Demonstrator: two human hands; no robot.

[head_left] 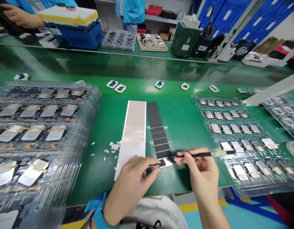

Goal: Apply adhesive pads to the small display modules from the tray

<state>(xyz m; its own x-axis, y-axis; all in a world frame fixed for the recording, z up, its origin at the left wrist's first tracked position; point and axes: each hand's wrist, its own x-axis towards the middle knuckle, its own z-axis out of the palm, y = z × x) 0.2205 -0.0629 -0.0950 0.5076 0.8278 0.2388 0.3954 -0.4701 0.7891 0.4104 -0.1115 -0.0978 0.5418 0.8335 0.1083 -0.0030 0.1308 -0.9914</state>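
Note:
My left hand point(134, 176) is closed in a pinch on a small black component point(153, 165) at the near end of a strip of black rectangular pads point(158, 133). My right hand point(200, 168) is closed on black tweezers point(194, 155), whose tip touches the lowest pad of the strip. Beside the strip on the left lies a long white liner sheet point(133, 133). Both hands hover over the green belt point(185, 127) near its front edge.
Stacked clear trays of parts point(37, 127) fill the left. Another tray of parts point(242, 140) lies on the right. Small white scraps point(114, 146) lie left of the liner. Small framed parts point(120, 88) sit further back. Another person's hand point(15, 16) works at far left.

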